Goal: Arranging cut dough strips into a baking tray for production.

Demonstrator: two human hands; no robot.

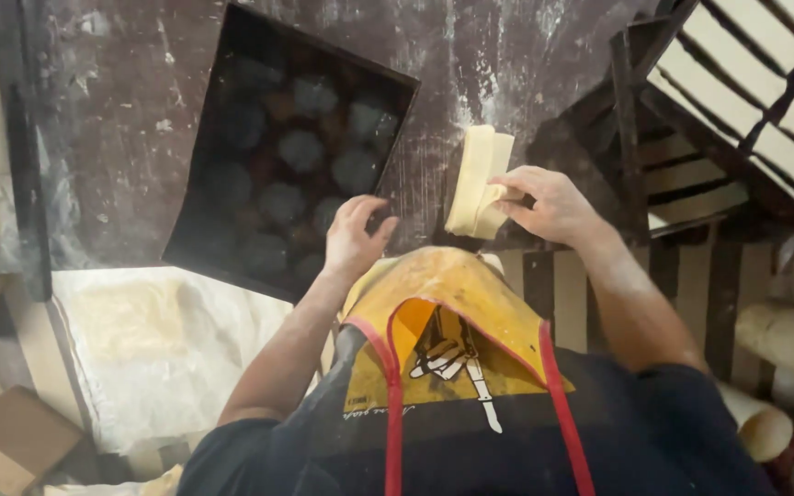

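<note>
My right hand (549, 204) grips a pale, folded strip of dough (477, 180) that lies on the dark, floured worktop (121, 156). My left hand (354, 237) hovers at the near right corner of a black square baking tray (197, 241), fingers loosely curled and holding nothing. The tray holds several dark round patches in rows. A yellow apron (452, 294) with red straps covers my chest below the hands.
A clear plastic sheet over a slab of dough (140, 321) lies at the lower left. Cardboard box (6, 441) sits in the bottom left corner. A slatted wooden rack (746, 101) stands at the upper right, with pale rolled items (788, 340) at the right edge.
</note>
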